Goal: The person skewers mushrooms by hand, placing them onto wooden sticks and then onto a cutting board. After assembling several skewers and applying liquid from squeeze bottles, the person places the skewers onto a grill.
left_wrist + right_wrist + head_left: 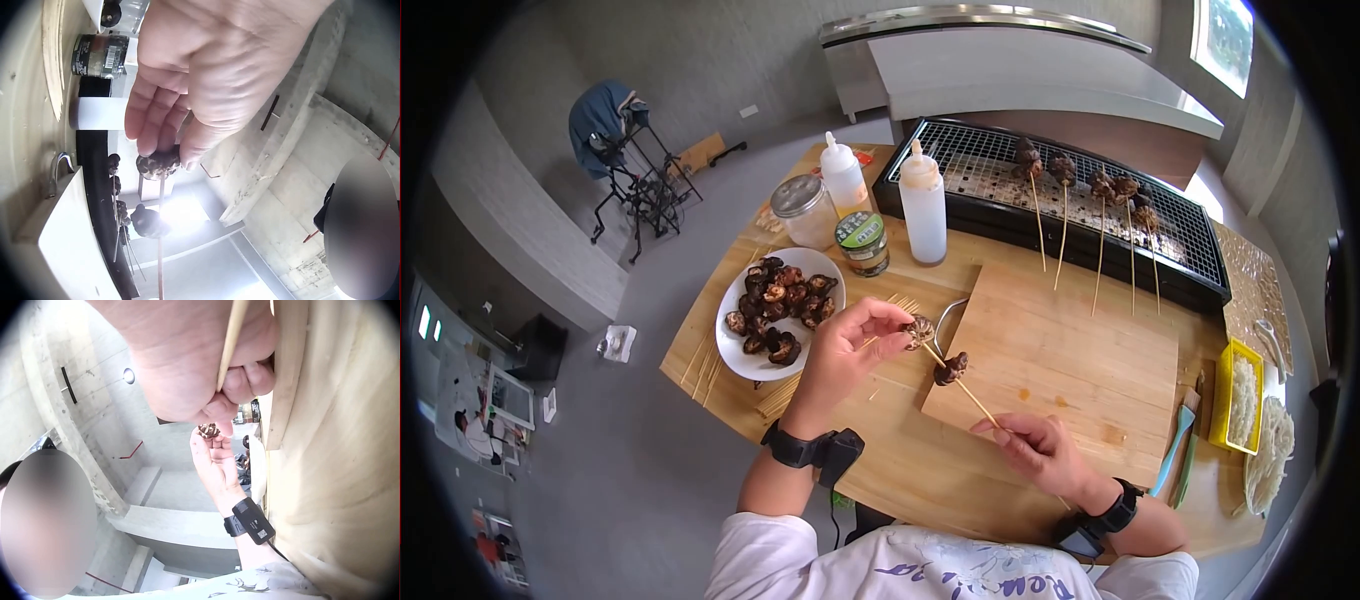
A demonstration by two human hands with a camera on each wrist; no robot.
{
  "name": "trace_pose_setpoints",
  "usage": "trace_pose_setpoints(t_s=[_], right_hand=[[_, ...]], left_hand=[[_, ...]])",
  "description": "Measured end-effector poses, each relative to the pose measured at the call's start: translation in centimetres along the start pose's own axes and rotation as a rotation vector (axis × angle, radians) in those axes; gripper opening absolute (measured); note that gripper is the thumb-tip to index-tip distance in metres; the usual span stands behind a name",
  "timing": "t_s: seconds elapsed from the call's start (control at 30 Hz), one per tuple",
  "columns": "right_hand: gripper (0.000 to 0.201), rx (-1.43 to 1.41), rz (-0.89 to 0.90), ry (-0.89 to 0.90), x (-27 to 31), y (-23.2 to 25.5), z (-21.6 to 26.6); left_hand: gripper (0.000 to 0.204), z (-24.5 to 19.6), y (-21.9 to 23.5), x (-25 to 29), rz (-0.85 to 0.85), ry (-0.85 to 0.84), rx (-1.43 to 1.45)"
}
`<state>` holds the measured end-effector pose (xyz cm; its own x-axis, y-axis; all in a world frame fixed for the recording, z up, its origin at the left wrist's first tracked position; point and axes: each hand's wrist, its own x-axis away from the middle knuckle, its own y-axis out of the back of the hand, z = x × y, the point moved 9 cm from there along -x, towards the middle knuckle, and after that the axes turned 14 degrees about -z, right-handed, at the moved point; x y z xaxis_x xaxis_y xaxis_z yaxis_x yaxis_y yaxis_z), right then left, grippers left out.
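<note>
My left hand (840, 350) pinches a dark shiitake mushroom (919, 332) between thumb and fingers at the upper end of a bamboo skewer (975, 401). In the left wrist view this mushroom (156, 165) shows a cracked, pale-patterned cap. A second mushroom (950, 369) sits on the skewer just below it. My right hand (1045, 455) grips the skewer lower down, over the near part of a wooden cutting board (1060, 350). The stick's lower end runs through the right palm. Beside my left hand a white plate (772, 373) bears a pile of mushrooms (780, 300).
Several mushroom skewers (1101, 190) lie across a black grill (960, 180). Squeeze bottles (924, 215), a lidded jar (804, 212) and a green-topped tin (862, 243) stand behind the plate. Loose bamboo sticks (700, 362) lie left; a yellow basket (1228, 400) and blue-handled brush (1172, 450) are right.
</note>
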<state>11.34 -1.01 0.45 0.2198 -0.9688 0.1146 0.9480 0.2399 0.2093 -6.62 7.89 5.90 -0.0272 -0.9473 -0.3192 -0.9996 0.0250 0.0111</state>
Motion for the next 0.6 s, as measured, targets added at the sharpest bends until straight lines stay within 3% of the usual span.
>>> trace_pose_setpoints(t_s=[0.13, 0.2, 0.43, 0.5, 0.6], right_hand=[[0.020, -0.064, 0.016, 0.007, 0.0, -0.1, -0.2], [0.020, -0.069, 0.022, 0.012, 0.0, -0.1, -0.3], [0.024, -0.106, 0.042, 0.033, 0.2, -0.3, -0.4], [0.023, -0.095, 0.043, 0.036, 0.2, -0.3, -0.2], [0.019, 0.036, 0.042, 0.092, 0.2, -0.3, 0.3]], left_hand=[[0.015, 0.1, 0.1, -0.3, 0.031, 0.011, 0.063], [0.016, 0.9, -0.2, -0.2, 0.019, 0.129, 0.224], [0.022, 2.3, -0.5, -0.2, 0.131, 0.218, 0.263], [0.035, 2.8, -0.9, 0.2, 0.175, 0.277, 0.161], [0.031, 3.3, -0.8, 0.4, 0.219, 0.338, 0.243]])
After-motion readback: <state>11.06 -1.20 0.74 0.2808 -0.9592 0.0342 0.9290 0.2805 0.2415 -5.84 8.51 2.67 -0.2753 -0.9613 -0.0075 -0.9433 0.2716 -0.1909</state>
